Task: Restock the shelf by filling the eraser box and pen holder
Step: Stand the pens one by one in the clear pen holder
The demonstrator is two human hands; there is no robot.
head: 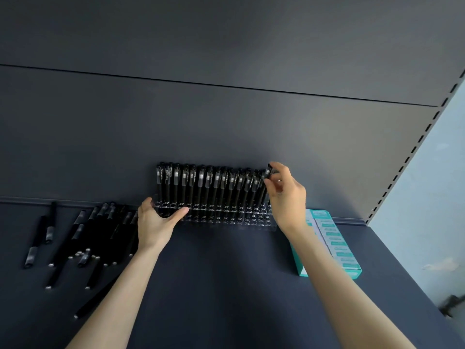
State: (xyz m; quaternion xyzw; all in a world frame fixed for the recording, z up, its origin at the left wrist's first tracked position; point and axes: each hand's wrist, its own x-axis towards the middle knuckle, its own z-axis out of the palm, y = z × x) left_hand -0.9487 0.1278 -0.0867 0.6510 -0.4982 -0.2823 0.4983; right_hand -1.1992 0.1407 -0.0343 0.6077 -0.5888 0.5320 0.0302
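Dark shelf (226, 285) carries the clear pen holder (251, 221), its left end clasped between thumb and fingers of the left hand (158, 222), while the right hand (286, 195) pinches a pen (268, 172), probably light, stiff and slick, by its cap at the holder's right end, with loose pens (88, 235) left of the holder and the eraser box (332, 243) to its right.

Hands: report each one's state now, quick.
Left hand: holding the left end of the pen holder between thumb and fingers.
Right hand: pinching a black pen by its cap at the row's right end.
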